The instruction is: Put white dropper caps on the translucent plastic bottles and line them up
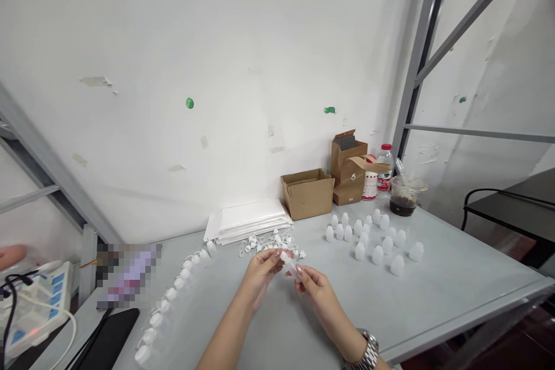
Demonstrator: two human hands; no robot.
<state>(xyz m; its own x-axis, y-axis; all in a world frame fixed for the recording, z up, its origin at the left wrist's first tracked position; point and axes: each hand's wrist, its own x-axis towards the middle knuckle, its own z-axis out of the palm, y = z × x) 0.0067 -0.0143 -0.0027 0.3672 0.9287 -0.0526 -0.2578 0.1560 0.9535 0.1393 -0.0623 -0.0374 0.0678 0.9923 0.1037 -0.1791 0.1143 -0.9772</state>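
Both hands meet over the middle of the grey table (455,289), pinching one small clear tube (291,266). My left hand (262,270) has its fingertips closed on the tube's upper end, where a white cap sits. My right hand (315,288), a metal watch on its wrist, grips the tube's lower end. Just beyond the hands lies a loose heap of small white caps with loops (271,241). A cluster of several upright white capped bottles (373,241) stands to the right. A curved row of white capped pieces (173,292) runs along the left.
A stack of white sheets (251,221) lies by the wall. Behind it are an open cardboard box (307,192), a brown paper bag (349,169), a water bottle (385,169) and a cup of dark liquid (404,196). A black phone (113,338) and white device (37,306) sit left.
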